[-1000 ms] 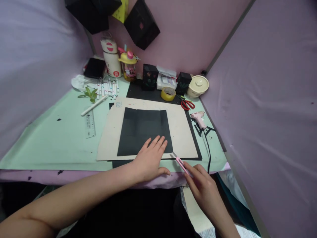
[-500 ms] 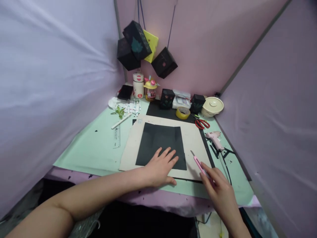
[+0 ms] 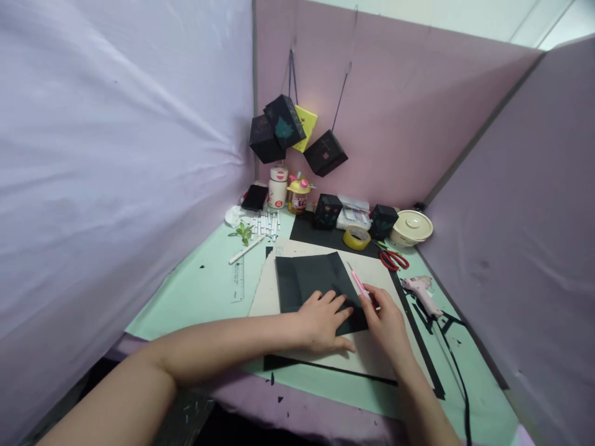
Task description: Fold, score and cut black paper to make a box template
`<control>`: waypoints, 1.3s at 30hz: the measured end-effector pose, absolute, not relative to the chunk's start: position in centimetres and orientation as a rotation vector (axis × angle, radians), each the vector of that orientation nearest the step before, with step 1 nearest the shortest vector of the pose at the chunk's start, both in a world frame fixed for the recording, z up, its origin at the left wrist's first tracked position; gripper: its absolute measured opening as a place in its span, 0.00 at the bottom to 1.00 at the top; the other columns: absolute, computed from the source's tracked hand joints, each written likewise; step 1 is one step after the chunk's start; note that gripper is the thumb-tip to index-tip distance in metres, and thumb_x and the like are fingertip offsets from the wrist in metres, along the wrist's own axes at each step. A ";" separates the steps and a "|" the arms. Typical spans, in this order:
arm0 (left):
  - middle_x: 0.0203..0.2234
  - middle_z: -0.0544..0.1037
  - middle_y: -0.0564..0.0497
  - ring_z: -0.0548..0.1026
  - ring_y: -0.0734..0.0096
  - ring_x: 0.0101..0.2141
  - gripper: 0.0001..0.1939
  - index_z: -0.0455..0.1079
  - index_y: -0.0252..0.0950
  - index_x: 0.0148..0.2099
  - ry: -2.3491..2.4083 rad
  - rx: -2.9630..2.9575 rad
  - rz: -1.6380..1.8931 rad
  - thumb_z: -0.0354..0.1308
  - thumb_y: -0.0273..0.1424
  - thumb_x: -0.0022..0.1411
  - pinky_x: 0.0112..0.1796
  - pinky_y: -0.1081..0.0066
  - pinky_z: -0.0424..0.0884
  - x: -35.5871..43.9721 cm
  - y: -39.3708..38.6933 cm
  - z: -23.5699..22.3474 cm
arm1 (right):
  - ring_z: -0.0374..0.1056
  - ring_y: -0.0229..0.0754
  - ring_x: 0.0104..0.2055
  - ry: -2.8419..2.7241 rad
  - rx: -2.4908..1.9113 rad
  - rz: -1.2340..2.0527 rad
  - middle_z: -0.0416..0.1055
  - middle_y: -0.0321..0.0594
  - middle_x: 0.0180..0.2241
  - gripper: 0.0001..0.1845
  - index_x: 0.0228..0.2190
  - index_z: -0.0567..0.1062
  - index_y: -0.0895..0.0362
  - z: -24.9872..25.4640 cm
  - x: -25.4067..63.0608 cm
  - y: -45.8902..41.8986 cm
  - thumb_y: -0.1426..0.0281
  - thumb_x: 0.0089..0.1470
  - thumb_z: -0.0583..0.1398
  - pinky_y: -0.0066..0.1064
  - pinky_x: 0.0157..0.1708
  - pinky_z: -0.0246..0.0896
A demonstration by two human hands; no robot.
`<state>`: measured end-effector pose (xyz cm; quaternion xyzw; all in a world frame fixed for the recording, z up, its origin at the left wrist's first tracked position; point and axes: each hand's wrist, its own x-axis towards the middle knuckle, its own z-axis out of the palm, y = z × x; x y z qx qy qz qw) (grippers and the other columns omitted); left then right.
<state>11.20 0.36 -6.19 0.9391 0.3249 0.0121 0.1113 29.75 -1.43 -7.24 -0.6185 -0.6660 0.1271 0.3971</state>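
Note:
A sheet of black paper (image 3: 311, 279) lies turned at an angle on a pale board (image 3: 264, 291). My left hand (image 3: 325, 322) rests flat on its lower part, fingers spread and thumb pointing right. In my right hand (image 3: 385, 319) is a slim pink craft knife (image 3: 359, 284), its thin blade pointing up and left near the sheet's right edge. Whether the blade touches the paper I cannot tell. Part of the sheet's lower edge is hidden by my left hand and forearm.
Right of the board lie red-handled scissors (image 3: 394, 260) and a pink glue gun (image 3: 423, 296) with its cord. Yellow tape (image 3: 356, 238), small black boxes (image 3: 328, 211) and a lidded bowl (image 3: 411, 228) stand behind. At left are a clear ruler (image 3: 237, 282) and markers (image 3: 266, 224).
The black sheet has turned on the board, and my left hand stays on it. My right hand has brought the knife closer to the sheet's right edge. The camera view has shifted too.

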 end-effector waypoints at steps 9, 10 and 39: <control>0.62 0.63 0.44 0.62 0.51 0.54 0.27 0.61 0.42 0.65 0.919 2.878 0.141 0.46 0.47 0.69 0.48 0.56 0.63 10.3 4.1 -6.6 | 0.68 0.47 0.40 -1.580 -1.562 0.299 0.73 0.46 0.39 0.19 0.46 0.74 0.58 -10.6 28.8 -1.5 0.59 0.61 0.55 0.40 0.42 0.65; 0.62 0.63 0.44 0.62 0.51 0.54 0.28 0.61 0.42 0.64 0.930 2.882 0.162 0.46 0.48 0.69 0.48 0.56 0.63 10.2 4.2 -6.8 | 0.68 0.47 0.41 -1.568 -1.557 0.299 0.73 0.47 0.40 0.20 0.46 0.74 0.58 -10.8 28.8 -1.4 0.59 0.60 0.55 0.41 0.43 0.65; 0.63 0.62 0.43 0.61 0.50 0.56 0.29 0.60 0.39 0.65 1.275 2.747 0.302 0.45 0.48 0.69 0.50 0.55 0.61 10.7 4.8 -8.3 | 0.69 0.49 0.46 -1.482 -1.616 0.334 0.74 0.50 0.44 0.22 0.46 0.75 0.60 -11.0 29.0 -1.9 0.57 0.58 0.56 0.39 0.45 0.64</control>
